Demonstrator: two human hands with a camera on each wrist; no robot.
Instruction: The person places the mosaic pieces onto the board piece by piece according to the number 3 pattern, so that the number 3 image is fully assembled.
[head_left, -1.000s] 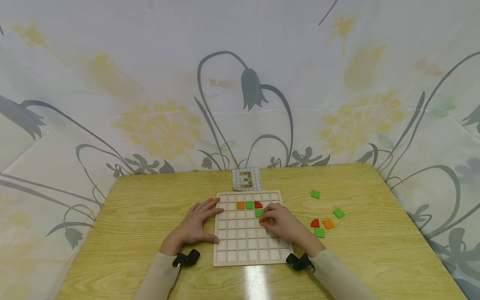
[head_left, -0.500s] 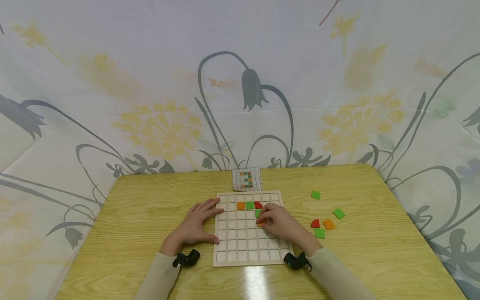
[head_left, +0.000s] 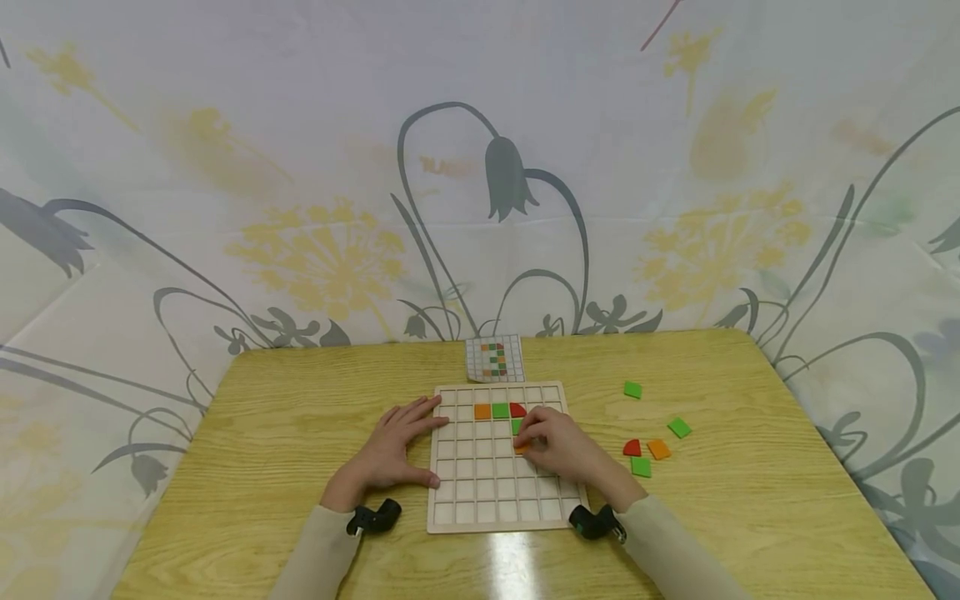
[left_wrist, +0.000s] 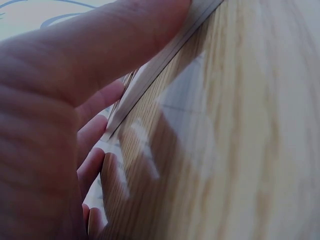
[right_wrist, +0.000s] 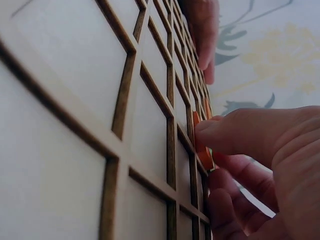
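A pale wooden grid board point(head_left: 485, 489) lies flat on the table. My left hand point(head_left: 390, 447) rests along its left edge, fingers spread and thumb touching the rim. My right hand point(head_left: 558, 442) pinches an orange square tile point(right_wrist: 204, 159) between thumb and fingers at a cell of the board, mostly hidden by the fingers in the head view. Above that cell sits a green square tile point(head_left: 516, 426), partly covered. The row behind it holds another orange tile point(head_left: 482, 412), a green tile point(head_left: 500, 410) and a red quarter-round tile point(head_left: 517, 409).
Behind the board lies a paper card point(head_left: 493, 359) printed with a coloured grid pattern. To the right, loose on the table, are several tiles: green squares such as one green tile point(head_left: 678, 427), a red quarter-round point(head_left: 632, 447) and an orange square point(head_left: 658, 449). A patterned cloth hangs behind.
My right hand has shifted slightly left with the orange tile, which has come down to the cell below the green one. My left hand has stayed in place.
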